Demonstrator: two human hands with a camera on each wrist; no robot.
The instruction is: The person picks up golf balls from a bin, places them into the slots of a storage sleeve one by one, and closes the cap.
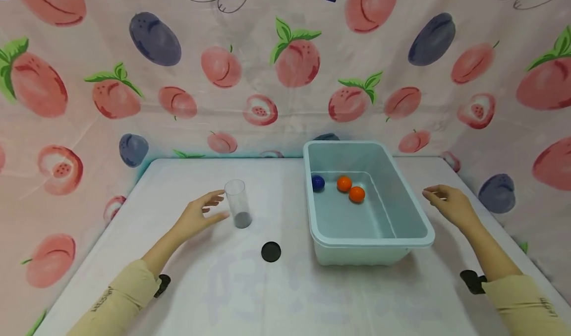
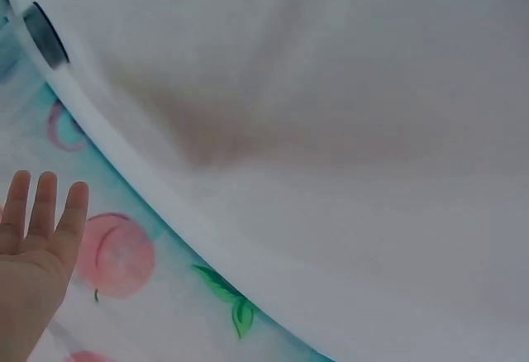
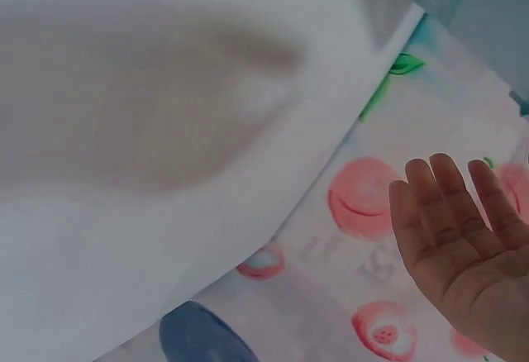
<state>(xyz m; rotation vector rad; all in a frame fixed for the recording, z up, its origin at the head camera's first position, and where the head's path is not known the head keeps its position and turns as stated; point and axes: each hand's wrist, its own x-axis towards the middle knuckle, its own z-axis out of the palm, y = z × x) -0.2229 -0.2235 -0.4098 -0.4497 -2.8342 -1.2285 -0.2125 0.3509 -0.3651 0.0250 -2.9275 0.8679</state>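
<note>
In the head view my left hand (image 1: 201, 214) is just left of a clear cylinder (image 1: 236, 199) with a dark grey base, its thumb and fingers spread apart toward it. The left wrist view shows that hand (image 2: 37, 254) with fingers extended. To the right of a pale blue bin (image 1: 370, 242), my right hand (image 1: 451, 204) hovers over the table with nothing in its grasp; its fingers look relaxed in the right wrist view (image 3: 463, 246). Two orange balls (image 1: 350, 189) and a dark blue ball (image 1: 317, 183) lie inside the bin.
A black disc (image 1: 271, 252) lies on the white table (image 1: 214, 286) between the cylinder and the bin. Behind the table hangs a fruit-print cloth (image 1: 290, 108), which also runs along both sides. The bin's tall walls stand between the two hands.
</note>
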